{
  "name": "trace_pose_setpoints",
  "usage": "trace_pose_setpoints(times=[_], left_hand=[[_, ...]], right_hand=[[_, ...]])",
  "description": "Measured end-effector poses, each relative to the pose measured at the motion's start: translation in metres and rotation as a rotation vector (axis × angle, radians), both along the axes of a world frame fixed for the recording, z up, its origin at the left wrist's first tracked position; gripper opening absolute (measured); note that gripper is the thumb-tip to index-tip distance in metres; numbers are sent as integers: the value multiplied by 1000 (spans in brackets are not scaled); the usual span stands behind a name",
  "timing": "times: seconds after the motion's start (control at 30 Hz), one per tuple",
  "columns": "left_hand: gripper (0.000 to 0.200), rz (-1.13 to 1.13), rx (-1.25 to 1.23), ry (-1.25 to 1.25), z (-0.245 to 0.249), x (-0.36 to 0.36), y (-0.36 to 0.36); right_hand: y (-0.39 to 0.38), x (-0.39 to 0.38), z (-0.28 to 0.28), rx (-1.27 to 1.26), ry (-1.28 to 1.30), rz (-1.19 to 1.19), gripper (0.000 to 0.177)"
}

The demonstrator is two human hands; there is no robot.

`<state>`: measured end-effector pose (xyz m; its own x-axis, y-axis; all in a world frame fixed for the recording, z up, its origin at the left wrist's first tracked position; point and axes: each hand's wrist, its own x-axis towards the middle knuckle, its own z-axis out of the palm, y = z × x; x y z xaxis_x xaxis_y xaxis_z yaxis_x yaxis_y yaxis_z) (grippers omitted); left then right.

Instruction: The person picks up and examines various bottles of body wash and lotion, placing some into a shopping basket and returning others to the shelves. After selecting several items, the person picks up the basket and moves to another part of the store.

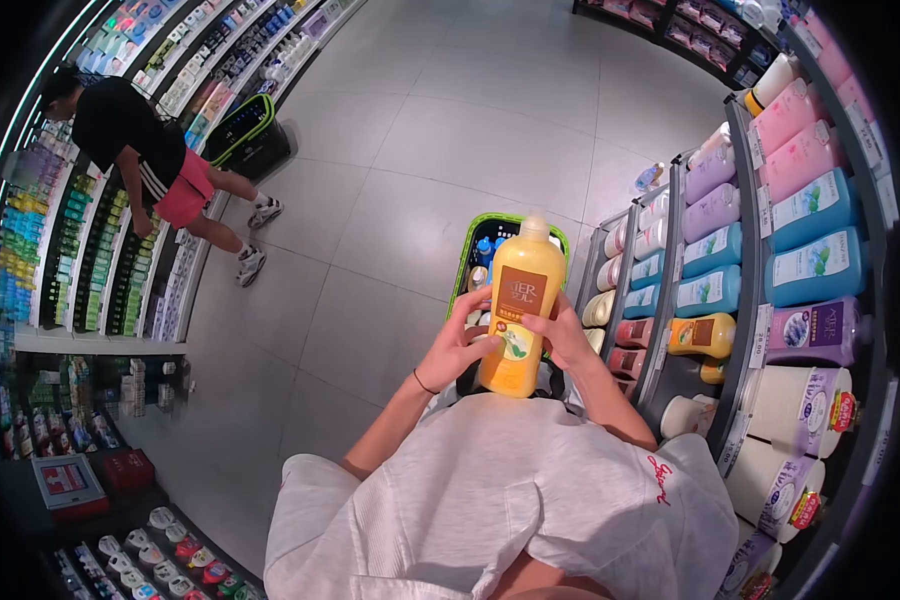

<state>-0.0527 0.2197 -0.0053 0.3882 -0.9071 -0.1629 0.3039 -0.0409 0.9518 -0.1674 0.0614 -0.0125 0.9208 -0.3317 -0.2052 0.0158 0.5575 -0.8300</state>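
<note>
A large yellow bottle (513, 375) with a pale cap and a brown label stands upright in front of my chest. My left hand (463, 333) grips its left side, with the thumb across the lower label. On the other side my right hand (562, 335) holds it, thumb on the front by the label's lower edge. Both hands are closed around the bottle, and the fingers behind it are hidden. Beyond the bottle is a black shopping basket (464, 262) with a green rim, partly covered by the bottle and my hands. A blue bottle (485, 247) lies among the items inside.
To my right, shelves hold blue bottles (815, 265), pink bottles (792, 150), a purple bottle (813, 331) and yellow bottles (701, 335). At left, a person (130, 125) in a black shirt faces stocked shelves, beside another green-rimmed basket (252, 150). Grey floor tiles (370, 210) lie between.
</note>
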Motion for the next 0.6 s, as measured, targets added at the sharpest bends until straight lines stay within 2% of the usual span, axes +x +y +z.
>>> trace_pose_setpoints(times=[0.1,0.13,0.17,0.27,0.37,0.6], left_hand=[[82,3,-47,122,-15,-12,-6],[93,6,-69,236,-12,-18,-6],[93,22,-72,234,-7,-22,-7],[106,-26,-94,-2,-7,-22,-8],[105,-64,-23,-80,-6,-18,-1],[105,154,-67,-12,-1,-29,18]], right_hand=[[6,-4,-3,136,-29,-30,56],[5,-4,-7,152,-51,-6,57],[5,-5,-9,169,-72,24,58],[6,0,4,105,-55,65,62],[5,6,5,30,-61,112,61],[10,23,15,-156,-77,272,63]])
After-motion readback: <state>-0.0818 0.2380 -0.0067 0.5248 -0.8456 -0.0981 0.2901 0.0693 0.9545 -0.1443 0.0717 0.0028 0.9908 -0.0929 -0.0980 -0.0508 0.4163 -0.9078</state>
